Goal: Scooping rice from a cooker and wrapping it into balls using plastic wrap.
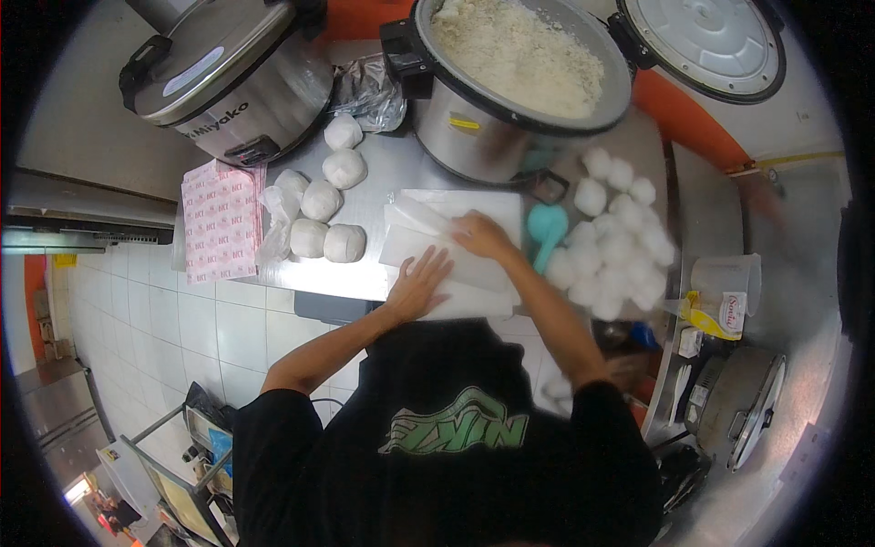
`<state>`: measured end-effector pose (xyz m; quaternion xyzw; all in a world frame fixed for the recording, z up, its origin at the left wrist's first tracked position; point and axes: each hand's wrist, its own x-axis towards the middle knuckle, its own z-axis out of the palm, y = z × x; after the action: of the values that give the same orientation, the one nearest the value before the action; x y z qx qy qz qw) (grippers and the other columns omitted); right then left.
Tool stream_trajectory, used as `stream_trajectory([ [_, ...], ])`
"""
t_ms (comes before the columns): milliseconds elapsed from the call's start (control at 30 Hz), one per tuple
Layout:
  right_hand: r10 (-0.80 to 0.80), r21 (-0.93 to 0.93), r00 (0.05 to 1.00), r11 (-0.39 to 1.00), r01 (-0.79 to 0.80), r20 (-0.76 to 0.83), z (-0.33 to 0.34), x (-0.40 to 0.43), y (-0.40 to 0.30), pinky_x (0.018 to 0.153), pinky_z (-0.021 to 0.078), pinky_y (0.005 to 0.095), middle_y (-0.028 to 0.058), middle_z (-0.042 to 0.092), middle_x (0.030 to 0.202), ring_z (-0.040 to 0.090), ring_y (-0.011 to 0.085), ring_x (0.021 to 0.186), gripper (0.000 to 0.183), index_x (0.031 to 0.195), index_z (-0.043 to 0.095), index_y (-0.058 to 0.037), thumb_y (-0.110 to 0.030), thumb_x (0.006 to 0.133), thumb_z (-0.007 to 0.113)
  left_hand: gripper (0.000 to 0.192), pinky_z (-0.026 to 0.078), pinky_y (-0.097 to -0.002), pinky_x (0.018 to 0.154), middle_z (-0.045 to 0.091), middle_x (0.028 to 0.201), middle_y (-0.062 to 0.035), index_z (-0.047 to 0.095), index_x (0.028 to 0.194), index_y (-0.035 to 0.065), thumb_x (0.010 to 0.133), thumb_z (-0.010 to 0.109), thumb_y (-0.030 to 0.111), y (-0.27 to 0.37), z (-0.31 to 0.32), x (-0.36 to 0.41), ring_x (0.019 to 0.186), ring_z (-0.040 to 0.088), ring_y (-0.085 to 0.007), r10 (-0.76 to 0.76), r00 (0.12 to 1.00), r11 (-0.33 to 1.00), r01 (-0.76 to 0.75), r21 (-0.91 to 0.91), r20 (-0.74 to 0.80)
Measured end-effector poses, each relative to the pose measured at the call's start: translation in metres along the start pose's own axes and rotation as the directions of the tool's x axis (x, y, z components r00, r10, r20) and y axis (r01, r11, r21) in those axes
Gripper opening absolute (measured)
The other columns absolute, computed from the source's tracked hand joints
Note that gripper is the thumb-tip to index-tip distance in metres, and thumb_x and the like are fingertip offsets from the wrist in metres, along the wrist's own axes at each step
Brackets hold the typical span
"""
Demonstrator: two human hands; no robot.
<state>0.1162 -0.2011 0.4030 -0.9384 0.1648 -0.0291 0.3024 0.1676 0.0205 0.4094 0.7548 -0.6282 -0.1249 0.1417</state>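
My left hand [418, 284] lies with its fingers spread on a stack of white paper sheets [472, 301] at the front edge of the steel table. In my right hand [482, 236], the fingers are curled on the folded edge of a top sheet [425, 215]. A turquoise plastic scoop [547, 232] rests just right of the stack. Farther right is a heap of white rounded portions [608, 253], apparently rice in thin bags. Several paper-wrapped balls [321, 200] stand to the left, beside a crumpled thin bag [277, 222].
Behind the sheets stands an uncovered rice cooker [465, 147] full of white rice. A lidded cooker [273, 102] is at the back left, above printed pink wrapping papers [222, 229]. A clear measuring jug [748, 273] and a lidded metal pot [718, 403] occupy the right-hand counter.
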Motion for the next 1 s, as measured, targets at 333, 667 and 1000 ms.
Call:
stream_trajectory([
  [333, -0.306, -0.037, 0.947, 0.952, 0.304, -0.093, -0.002, -0.044, -0.035, 0.084, 0.0466, 0.0362, 0.0072, 0.061, 0.109, 0.055, 0.0276, 0.100, 0.031, 0.109, 0.063, -0.0075, -0.009, 0.079, 0.054, 0.068, 0.023, -0.0553, 0.102, 0.024, 0.148, -0.0128, 0.032, 0.140, 0.0108, 0.087, 0.052, 0.049, -0.002, 0.010, 0.004, 0.137, 0.019, -0.0323, 0.002, 1.000, 1.000, -0.002, -0.004, -0.001],
  [667, -0.347, -0.396, 0.938, 0.860, 0.322, 0.010, 0.008, -0.081, -0.025, 0.096, 0.0386, 0.0399, 0.0181, 0.046, 0.124, 0.046, 0.0321, 0.110, 0.051, 0.129, 0.044, 0.0033, -0.009, 0.080, 0.050, 0.041, 0.027, -0.0496, 0.098, 0.044, 0.124, -0.0139, 0.048, 0.124, 0.0108, 0.085, 0.053, 0.022, -0.024, 0.013, 0.017, 0.118, 0.040, -0.0275, 0.082, 0.980, 0.992, -0.097, -0.080, -0.180],
  [1000, -0.344, -0.309, 0.927, 0.907, 0.287, -0.147, 0.020, -0.095, -0.020, 0.089, 0.0425, 0.0391, 0.0142, 0.050, 0.102, 0.050, 0.0292, 0.096, 0.042, 0.118, 0.051, 0.0045, -0.007, 0.078, 0.050, 0.027, 0.048, -0.0280, 0.084, 0.059, 0.101, -0.0056, 0.059, 0.101, 0.0065, 0.076, 0.053, 0.012, -0.086, -0.017, 0.066, 0.100, 0.055, -0.0202, 0.516, 0.856, 0.853, -0.510, 0.109, -0.033],
])
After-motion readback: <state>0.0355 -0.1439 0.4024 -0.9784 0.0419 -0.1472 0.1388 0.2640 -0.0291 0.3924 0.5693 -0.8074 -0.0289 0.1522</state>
